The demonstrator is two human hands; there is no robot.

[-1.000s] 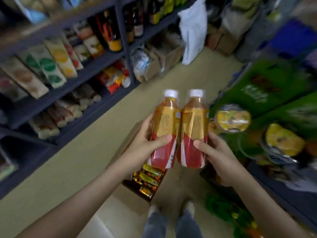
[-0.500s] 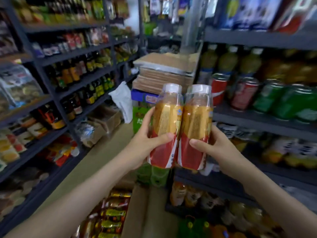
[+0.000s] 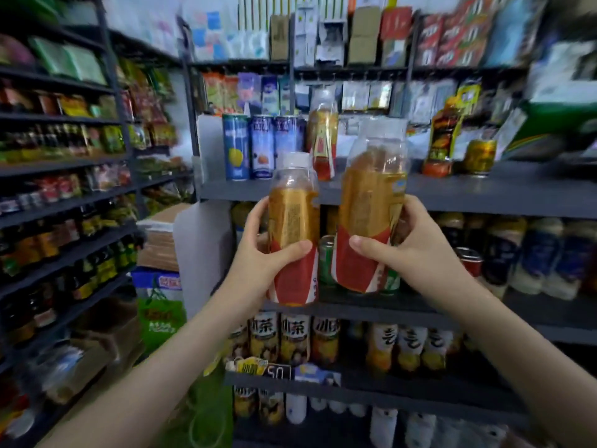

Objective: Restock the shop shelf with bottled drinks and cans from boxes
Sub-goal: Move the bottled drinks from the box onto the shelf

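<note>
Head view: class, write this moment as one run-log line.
left grip: holds left bottle | right grip: holds right bottle | position: before shelf | stage: not yet shelved

The left grip [image 3: 258, 263] is holding the left bottle [image 3: 294, 227] and the right grip [image 3: 416, 253] is holding the right bottle [image 3: 371, 205] just beside it, both being in front of the upper shelf board [image 3: 484, 195]. On this board three tall cans [image 3: 261, 147] are standing in a row at the left, a single bottle [image 3: 323, 134] is standing just right of them, behind the held pair, and a short can [image 3: 479, 156] is standing further right. Under the board more cans [image 3: 326, 263] are sitting, below those a row of bottles [image 3: 294, 341] is standing, and a side rack [image 3: 64, 203] is running along the left.
</note>
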